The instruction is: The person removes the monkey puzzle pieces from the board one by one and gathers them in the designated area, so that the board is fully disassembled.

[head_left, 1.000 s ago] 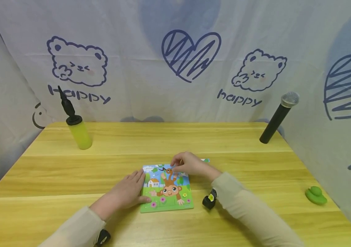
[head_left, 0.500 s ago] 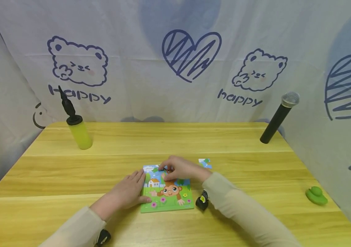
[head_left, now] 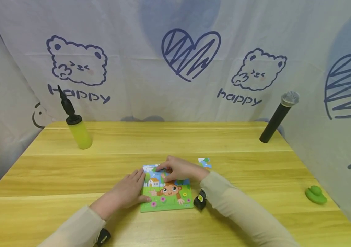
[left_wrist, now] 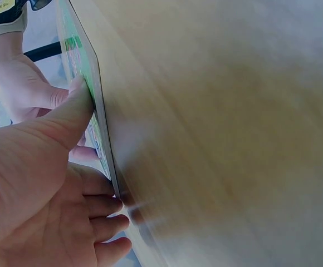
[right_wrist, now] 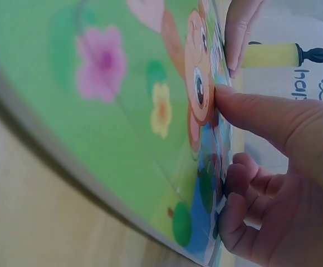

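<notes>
Rested left hand (head_left: 126, 192) with straight fingers along left edge of puzzle (head_left: 170, 191), lying flat on table (head_left: 175, 144); touched its upper part with bent fingers and thumb of right hand (head_left: 183, 168), couldn't tell whether gripping anything; saw loose piece (head_left: 205, 161) just beyond right hand

The tabletop (head_left: 126, 142) is yellow wood with long stripes. A flat monkey puzzle (head_left: 170, 197) lies in the middle, and a loose puzzle piece (head_left: 204, 162) lies near its far right corner. A yellow pump (head_left: 81, 135) with a black top stands at the back left, a black microphone (head_left: 275, 122) stands at the back right, and a green toy (head_left: 315, 195) sits by the right edge.
</notes>
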`<state>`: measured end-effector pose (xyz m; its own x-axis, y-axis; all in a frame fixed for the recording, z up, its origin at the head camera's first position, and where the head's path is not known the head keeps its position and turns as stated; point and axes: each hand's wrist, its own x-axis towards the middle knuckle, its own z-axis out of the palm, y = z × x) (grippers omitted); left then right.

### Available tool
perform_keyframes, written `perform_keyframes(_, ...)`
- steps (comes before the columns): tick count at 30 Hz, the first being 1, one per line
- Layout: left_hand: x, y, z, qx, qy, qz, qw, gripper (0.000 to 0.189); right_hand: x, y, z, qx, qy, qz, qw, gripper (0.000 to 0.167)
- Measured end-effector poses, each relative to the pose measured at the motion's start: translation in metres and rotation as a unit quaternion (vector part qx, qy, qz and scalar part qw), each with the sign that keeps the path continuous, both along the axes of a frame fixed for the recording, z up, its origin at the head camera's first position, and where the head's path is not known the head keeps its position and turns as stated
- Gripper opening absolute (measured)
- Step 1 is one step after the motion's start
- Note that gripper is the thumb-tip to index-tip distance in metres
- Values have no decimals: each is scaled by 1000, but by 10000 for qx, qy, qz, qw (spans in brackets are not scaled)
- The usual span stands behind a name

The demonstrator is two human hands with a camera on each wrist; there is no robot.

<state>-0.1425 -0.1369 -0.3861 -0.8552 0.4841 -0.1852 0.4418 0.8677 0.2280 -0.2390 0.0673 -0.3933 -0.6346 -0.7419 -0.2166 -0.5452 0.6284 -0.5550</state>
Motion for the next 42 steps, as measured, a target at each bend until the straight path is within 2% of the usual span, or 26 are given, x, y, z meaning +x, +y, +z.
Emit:
perform_keyframes(10, -1, -1, -2, 11, 28, 6, 10000, 84, -2, 1, -4, -319, -125, -110, 9994, 37)
perform_keyframes(17, -1, -1, -3, -12, 37, -11, 10000, 84, -2, 5, -7, -499, -145, -371, 9980, 48)
perform_keyframes(20, -1, -1, -3, -11, 56, -24, 10000, 84, -4, 8, -9, -671, -183, -481, 9964, 42)
perform_keyframes(25, -1, -1, -3, -1, 34, 6, 10000, 84, -6, 13, -10, -1374, -750, -625, 9857, 22)
perform_keyframes(27, -1, -1, -4, 1, 25, 18, 10000, 85, -7, 14, -10, -1654, -1067, -715, 9778, 19)
perform_keyframes(30, -1, -1, -4, -17, 35, 15, 10000, 85, -9, 17, -11, -1894, -1318, -881, 9690, 19)
perform_keyframes(37, -2, -1, -4, -68, 27, -47, 10000, 84, -10, 31, -1, -1924, -705, -1420, 9684, 12)
perform_keyframes(42, -1, -1, -3, -41, 15, -41, 10000, 85, -12, 52, 7, -2235, -492, -1606, 9601, 11)
